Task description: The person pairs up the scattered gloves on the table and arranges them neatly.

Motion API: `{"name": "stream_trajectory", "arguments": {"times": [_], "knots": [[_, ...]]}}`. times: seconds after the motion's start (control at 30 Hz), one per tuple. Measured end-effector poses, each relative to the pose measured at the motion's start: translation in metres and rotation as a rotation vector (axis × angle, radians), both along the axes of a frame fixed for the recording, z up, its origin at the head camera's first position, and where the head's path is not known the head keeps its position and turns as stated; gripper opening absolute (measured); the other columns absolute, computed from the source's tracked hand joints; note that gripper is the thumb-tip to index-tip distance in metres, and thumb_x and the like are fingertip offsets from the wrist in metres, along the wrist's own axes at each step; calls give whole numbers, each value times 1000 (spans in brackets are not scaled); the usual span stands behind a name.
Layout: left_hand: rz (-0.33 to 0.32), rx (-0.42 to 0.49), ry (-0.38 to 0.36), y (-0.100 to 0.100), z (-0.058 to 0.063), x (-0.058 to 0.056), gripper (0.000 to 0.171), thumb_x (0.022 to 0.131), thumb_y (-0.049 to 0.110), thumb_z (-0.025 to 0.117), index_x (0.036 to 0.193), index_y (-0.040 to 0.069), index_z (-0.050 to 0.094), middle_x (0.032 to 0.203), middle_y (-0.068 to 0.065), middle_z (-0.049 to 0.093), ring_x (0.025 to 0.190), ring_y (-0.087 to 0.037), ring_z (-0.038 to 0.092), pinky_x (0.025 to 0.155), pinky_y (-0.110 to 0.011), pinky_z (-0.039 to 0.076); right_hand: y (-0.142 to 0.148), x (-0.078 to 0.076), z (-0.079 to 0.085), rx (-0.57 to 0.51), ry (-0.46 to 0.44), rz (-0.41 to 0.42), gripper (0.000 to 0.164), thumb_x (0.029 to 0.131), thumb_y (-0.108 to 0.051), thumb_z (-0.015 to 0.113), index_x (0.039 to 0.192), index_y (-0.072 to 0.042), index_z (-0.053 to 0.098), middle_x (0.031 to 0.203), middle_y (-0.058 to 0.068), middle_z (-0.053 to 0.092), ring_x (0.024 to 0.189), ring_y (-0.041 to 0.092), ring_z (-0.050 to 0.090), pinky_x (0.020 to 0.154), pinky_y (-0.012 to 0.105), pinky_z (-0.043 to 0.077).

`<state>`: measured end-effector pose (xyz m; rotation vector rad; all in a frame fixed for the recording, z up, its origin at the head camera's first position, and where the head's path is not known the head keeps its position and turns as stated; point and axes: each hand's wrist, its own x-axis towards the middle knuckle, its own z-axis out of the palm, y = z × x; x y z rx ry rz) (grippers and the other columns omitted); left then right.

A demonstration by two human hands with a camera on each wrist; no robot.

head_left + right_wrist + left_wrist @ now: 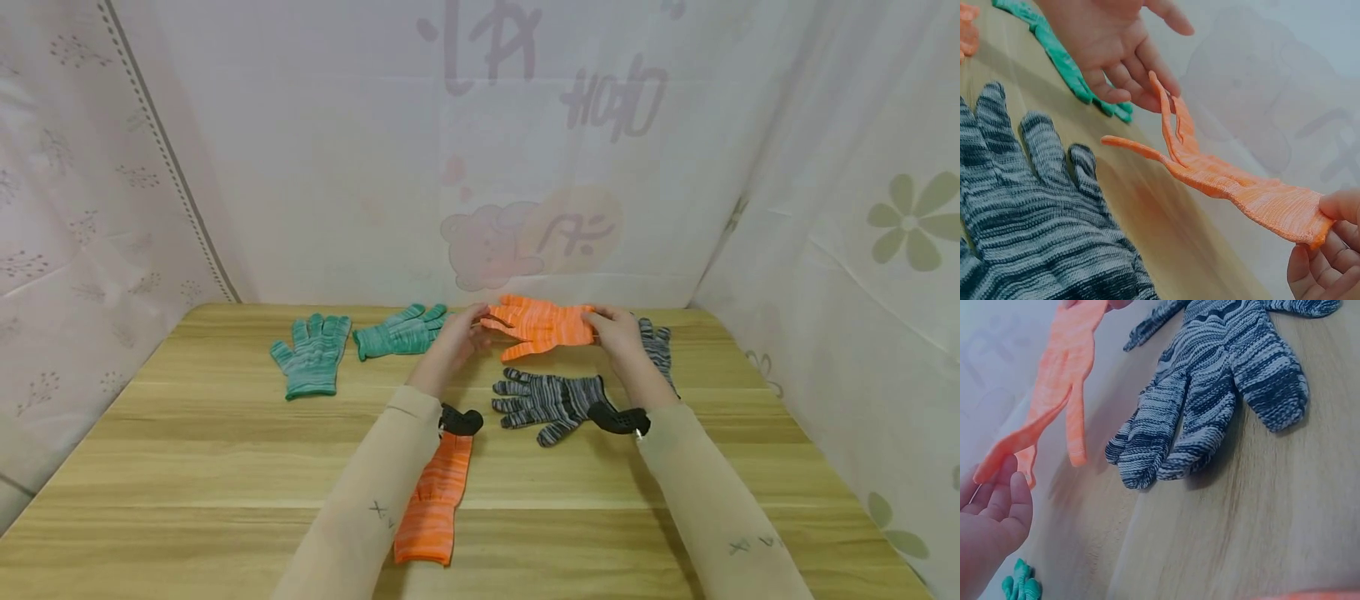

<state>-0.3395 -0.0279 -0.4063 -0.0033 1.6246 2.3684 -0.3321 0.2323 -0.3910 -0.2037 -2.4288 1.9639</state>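
An orange knit glove [551, 325] is held up off the table near the back wall. My right hand [618, 329] pinches its cuff between thumb and fingers, also seen in the right wrist view. At the glove's finger end is my left hand [457, 337]; its fingers touch the glove's fingertips from below, while the thumb stands apart in the right wrist view. A black-and-grey striped glove [551, 402] lies just below on the table, its fingers pointing left. Another striped glove [657, 343] is partly hidden behind my right hand.
Two green gloves, one flat [311, 357] and one on its side [401, 333], lie at the back left. A second orange glove [431, 508] lies in front, partly under my left forearm. A printed curtain [337, 167] borders the wooden table [225, 475] behind and at both sides.
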Motion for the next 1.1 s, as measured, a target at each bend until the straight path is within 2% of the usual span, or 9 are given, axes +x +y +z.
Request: {"name": "stream_trajectory", "arguments": {"times": [0.13,0.27,0.43,0.53,0.67,0.83,1.1], "knots": [[-20,12,36,-1,4,4,48,102,24,47,142,-2,40,139,-18,38,117,-36,43,104,-52,31,0,7,6,-17,16,9,51,100,-22,53,144,1,39,132,15,47,95,13,55,84,32,50],[-13,45,46,-2,7,7,44,102,22,48,137,-5,45,133,-18,42,125,-42,36,105,-55,28,-2,14,11,-17,31,4,48,100,-21,53,141,2,43,122,12,50,90,12,55,78,27,51],[9,68,50,-5,14,9,40,100,20,52,130,-7,51,120,-13,49,120,-42,41,100,-55,32,-4,24,14,-26,59,17,45,99,-20,53,137,4,47,117,13,52,87,12,57,72,22,52],[8,56,59,-6,17,11,39,101,20,51,128,-8,53,115,-12,53,116,-40,45,95,-52,37,-5,30,15,-32,66,25,46,99,-22,54,136,4,48,117,11,52,88,12,58,74,22,52],[4,54,56,-7,22,14,38,100,20,53,127,-7,54,110,-11,54,112,-37,49,96,-51,38,-6,37,14,-41,63,29,45,98,-23,56,134,3,49,112,8,53,87,12,57,74,23,52],[-11,44,72,-10,26,21,38,99,20,55,127,-6,54,112,-10,53,110,-33,50,102,-53,34,-7,44,15,-48,64,34,42,98,-20,56,130,5,50,106,8,54,82,11,57,71,22,52],[-31,2,107,-18,28,33,39,100,22,54,130,-3,54,121,-10,52,95,-22,53,99,-46,40,-12,59,21,-38,52,39,44,98,-18,56,131,8,47,106,10,54,81,10,59,75,24,53]]}}
